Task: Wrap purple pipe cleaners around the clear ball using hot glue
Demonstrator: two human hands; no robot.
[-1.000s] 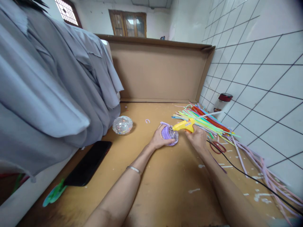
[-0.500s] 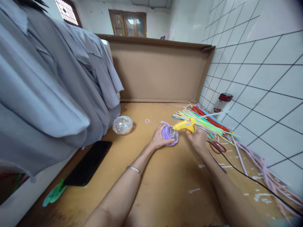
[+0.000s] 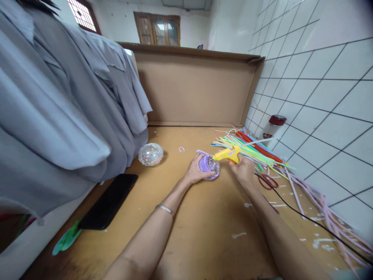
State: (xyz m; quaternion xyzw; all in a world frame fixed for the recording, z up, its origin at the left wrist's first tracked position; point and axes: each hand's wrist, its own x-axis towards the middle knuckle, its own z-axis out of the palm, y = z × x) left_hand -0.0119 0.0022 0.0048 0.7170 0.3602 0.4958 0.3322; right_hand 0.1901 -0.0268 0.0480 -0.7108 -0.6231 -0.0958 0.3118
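Ball (image 3: 205, 166), part purple-wrapped, in left hand's (image 3: 194, 171) grasp over table (image 3: 201, 225); right hand (image 3: 243, 169) grips glue gun (image 3: 227, 154), nozzle (image 3: 214, 158) at ball — slip could burn fingers; cord (image 3: 303, 214) beside scissors (image 3: 276, 182) could snag — jerking gun.

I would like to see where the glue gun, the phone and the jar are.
Glue gun (image 3: 226, 154): head view, on its yellow body.
Phone (image 3: 109, 202): head view, on its black face.
Jar (image 3: 271, 128): head view, on its clear side below the lid.
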